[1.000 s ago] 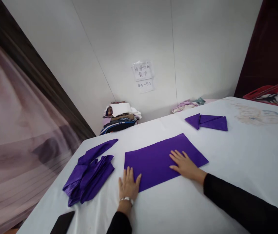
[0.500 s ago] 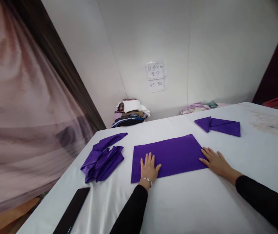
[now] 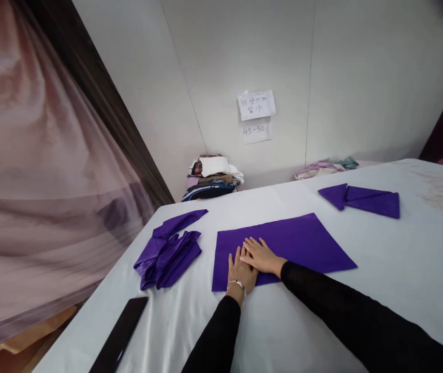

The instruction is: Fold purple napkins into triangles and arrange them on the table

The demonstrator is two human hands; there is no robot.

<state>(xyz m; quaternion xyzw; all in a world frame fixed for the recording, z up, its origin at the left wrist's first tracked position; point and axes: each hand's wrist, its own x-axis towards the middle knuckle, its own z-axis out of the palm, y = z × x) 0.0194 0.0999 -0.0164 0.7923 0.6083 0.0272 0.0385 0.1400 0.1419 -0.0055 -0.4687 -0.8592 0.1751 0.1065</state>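
Observation:
A purple cloth napkin (image 3: pixel 303 238) lies flat as a four-sided piece on the white-covered table. My left hand (image 3: pixel 241 272), with a bracelet at the wrist, rests on its left part, palm down and fingers stretched out. Partly over the left hand's fingers lies my right hand (image 3: pixel 262 256), also flat on the cloth with its fingers extended. To the left is a loose bunch of purple napkins (image 3: pixel 171 256). Beyond the cloth to the right sits a folded purple napkin (image 3: pixel 372 200) with a pointed, triangular end.
A dark phone-like slab (image 3: pixel 122 331) lies near the table's left edge. Folded clothes (image 3: pixel 213 178) are piled behind the table, with more fabric (image 3: pixel 318 168) further right. Handwritten paper signs (image 3: pixel 256 106) hang on the wall. A pink curtain (image 3: pixel 43 181) hangs at the left.
My right hand has moved left from the napkin's right end to lie beside and partly over my left hand. My left hand stays put. The view has shifted slightly.

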